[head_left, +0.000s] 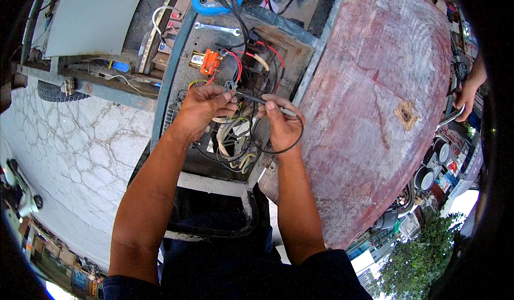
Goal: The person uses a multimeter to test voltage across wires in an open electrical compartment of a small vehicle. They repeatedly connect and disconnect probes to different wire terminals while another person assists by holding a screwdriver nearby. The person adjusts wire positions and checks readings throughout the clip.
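In our right hand (pixel 282 128) we grip a black test probe (pixel 251 97) above the wire-filled compartment (pixel 169 80), its long axis slanting slightly, tip pointing left and a little away from us. Our left hand (pixel 206 104) pinches beside that tip (on what, we cannot tell).

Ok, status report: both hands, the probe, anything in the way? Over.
Right hand gripping black probe. Left hand near its tip, hold unclear. Loose wires crowded underneath.

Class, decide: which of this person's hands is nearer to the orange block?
Left. The left hand is just below the orange block in the picture; the right hand is farther off, below and to its right.
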A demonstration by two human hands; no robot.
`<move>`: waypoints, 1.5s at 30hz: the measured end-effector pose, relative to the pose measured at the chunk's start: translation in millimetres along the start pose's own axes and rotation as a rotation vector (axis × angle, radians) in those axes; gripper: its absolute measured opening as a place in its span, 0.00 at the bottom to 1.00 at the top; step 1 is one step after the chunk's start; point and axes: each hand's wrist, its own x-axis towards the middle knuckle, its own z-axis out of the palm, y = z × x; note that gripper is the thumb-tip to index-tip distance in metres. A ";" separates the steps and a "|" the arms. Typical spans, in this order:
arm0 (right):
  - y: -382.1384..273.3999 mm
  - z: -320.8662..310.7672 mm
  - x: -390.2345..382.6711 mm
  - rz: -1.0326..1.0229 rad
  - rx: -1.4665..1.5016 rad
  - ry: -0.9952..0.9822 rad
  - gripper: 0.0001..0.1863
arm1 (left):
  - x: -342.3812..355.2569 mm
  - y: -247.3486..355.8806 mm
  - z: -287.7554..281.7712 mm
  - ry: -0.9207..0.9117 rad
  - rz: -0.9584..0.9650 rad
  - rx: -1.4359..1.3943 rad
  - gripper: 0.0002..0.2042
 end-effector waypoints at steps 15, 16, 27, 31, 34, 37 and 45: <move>-5.6 7.9 -0.6 0.067 -0.077 -0.001 0.16 | 5.5 -11.3 -4.3 0.000 0.036 0.011 0.05; -7.6 6.5 -1.4 0.080 -0.092 0.001 0.16 | 5.5 -11.5 -3.0 -0.020 0.053 0.005 0.05; -2.2 2.5 0.6 0.070 -0.123 -0.033 0.16 | 2.3 -6.2 -0.4 -0.006 0.036 -0.017 0.05; -5.9 6.6 -0.6 0.051 -0.117 -0.042 0.15 | 0.3 -4.7 -1.0 -0.007 0.034 -0.006 0.05; -8.5 7.5 -1.4 0.057 -0.111 -0.037 0.14 | 0.7 -6.1 -1.6 -0.018 0.042 -0.001 0.05; -12.3 8.0 -2.1 0.074 -0.129 -0.041 0.14 | 2.1 -8.9 -2.9 -0.032 0.061 -0.006 0.06; -3.0 4.8 -1.8 0.055 -0.080 -0.043 0.13 | 1.4 -6.4 -2.4 -0.017 0.030 -0.018 0.08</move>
